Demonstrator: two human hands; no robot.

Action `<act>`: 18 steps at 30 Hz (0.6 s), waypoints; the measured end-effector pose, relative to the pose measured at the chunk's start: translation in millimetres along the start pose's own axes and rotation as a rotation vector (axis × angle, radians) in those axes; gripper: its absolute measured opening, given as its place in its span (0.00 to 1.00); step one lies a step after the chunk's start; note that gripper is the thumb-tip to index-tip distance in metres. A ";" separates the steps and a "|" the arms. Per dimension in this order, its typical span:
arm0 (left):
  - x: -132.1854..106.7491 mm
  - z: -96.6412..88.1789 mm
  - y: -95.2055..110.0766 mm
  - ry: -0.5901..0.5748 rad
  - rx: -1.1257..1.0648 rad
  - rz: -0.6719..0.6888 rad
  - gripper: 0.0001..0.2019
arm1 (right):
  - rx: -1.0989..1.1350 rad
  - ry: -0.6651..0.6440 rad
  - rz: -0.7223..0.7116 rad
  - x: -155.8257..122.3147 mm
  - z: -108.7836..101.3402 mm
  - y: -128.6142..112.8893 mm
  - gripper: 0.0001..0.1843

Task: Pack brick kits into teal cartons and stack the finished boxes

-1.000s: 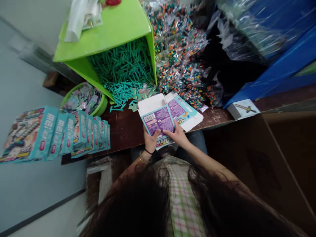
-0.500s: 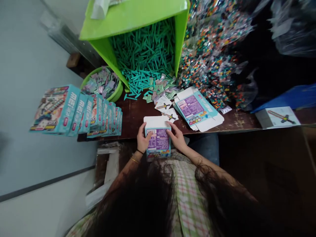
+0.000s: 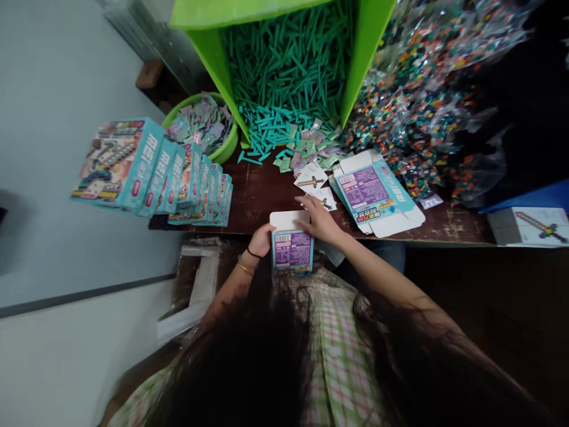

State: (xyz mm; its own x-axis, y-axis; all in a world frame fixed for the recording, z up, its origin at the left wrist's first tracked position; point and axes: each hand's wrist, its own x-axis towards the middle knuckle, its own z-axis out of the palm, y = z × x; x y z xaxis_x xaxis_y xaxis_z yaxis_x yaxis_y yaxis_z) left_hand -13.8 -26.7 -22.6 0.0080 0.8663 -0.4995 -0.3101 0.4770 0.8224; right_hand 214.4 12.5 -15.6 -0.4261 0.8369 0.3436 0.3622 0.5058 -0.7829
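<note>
A small carton (image 3: 292, 249) with a purple printed panel stands at the table's front edge, close to my body, its white top flap (image 3: 284, 220) sticking up. My left hand (image 3: 261, 240) is closed on the carton's left side near the flap. At the flap's right end, my right hand (image 3: 322, 220) has its fingers stretched out and apart, the thumb touching or nearly touching the flap. Just beyond the fingertips lie white cards (image 3: 310, 179) printed with a pixel sword. To the right rests a stack of flattened cartons (image 3: 400, 193).
Filled boxes (image 3: 118, 160) stand in a leaning row at left. Behind are a green basket (image 3: 231, 144) of small sachets and a green bin (image 3: 371, 53) of teal sticks (image 3: 288, 65). Bags of colourful pieces (image 3: 413, 107) lie at right, with a card stack (image 3: 540, 228) farther along.
My right hand has shifted from the carton's right side up to the flap, fingers now extended. My left hand still holds the carton. The view has moved slightly.
</note>
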 end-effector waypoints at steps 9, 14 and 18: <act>-8.6 10.1 -3.9 -0.024 0.000 0.127 0.19 | 0.321 0.008 0.081 -7.7 27.7 -14.3 0.20; -10.3 14.1 -8.4 -0.024 0.052 0.153 0.19 | 0.441 -0.140 0.191 -6.0 27.1 -11.8 0.18; -15.4 15.2 -15.2 -0.036 0.058 0.201 0.22 | 0.453 -0.198 0.178 -3.5 20.6 -4.0 0.19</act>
State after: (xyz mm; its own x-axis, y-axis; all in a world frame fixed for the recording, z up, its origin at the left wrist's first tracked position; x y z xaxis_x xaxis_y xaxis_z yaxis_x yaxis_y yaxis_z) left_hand 5.2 -45.0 -23.2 -0.0145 0.9490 -0.3149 -0.2532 0.3012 0.9193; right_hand 197.3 3.2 -24.4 -0.5552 0.8238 0.1148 0.0668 0.1818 -0.9811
